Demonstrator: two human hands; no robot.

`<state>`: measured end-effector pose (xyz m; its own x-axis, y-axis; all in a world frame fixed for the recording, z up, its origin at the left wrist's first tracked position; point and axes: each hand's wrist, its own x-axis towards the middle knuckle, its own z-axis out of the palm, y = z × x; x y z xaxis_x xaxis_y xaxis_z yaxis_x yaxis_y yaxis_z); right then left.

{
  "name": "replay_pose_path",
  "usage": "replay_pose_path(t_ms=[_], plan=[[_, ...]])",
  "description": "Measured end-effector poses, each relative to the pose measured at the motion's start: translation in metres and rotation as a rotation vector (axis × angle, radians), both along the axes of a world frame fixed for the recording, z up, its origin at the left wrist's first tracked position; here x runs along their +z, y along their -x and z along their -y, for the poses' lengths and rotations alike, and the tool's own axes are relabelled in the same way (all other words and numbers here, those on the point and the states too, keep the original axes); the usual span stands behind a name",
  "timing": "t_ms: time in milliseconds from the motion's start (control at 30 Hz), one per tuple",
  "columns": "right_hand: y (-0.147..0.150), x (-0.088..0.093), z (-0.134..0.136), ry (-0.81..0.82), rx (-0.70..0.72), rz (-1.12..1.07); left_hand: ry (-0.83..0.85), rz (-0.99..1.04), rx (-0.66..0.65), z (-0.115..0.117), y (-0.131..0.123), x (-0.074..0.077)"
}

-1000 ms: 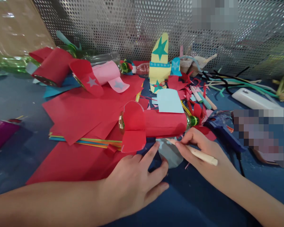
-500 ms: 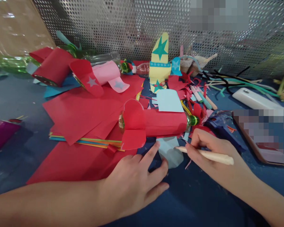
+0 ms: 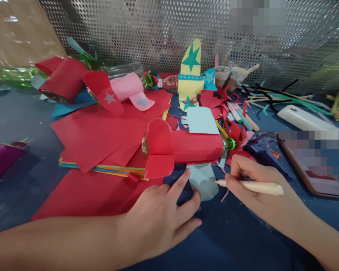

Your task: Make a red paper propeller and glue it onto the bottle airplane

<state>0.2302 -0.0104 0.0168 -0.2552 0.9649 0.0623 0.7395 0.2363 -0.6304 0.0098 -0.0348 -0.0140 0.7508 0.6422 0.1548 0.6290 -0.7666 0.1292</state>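
Note:
My left hand point(image 3: 161, 216) lies flat on the blue table with its fingers spread, the forefinger resting on the left edge of a pale blue paper piece point(image 3: 203, 181). My right hand point(image 3: 252, 188) pinches a cream-coloured pen point(image 3: 251, 186), whose tip points at the right edge of that paper piece. Just behind both hands lies a plastic bottle wrapped in red paper point(image 3: 196, 148), with red paper fins at its left end, a pale blue wing on top and a green cap at its right end.
A stack of red and coloured paper sheets point(image 3: 101, 139) lies to the left. Other paper-covered bottle planes, red point(image 3: 64, 79), pink point(image 3: 127, 86) and yellow point(image 3: 190, 71), stand at the back before a perforated metal wall. A blue glue gun point(image 3: 267, 152), pipe cleaners and markers lie to the right.
My right hand has drawn the pen to the right and slightly down, from close under the red bottle to the pale blue piece's right edge. My left hand has stayed put.

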Motion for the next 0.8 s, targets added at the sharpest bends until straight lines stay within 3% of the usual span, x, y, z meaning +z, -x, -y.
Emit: replay_pose_path(t_ms=[800], plan=[[0.012, -0.017, -0.004, 0.143, 0.103, -0.143, -0.021, 0.027, 0.004, 0.0, 0.0, -0.003]])
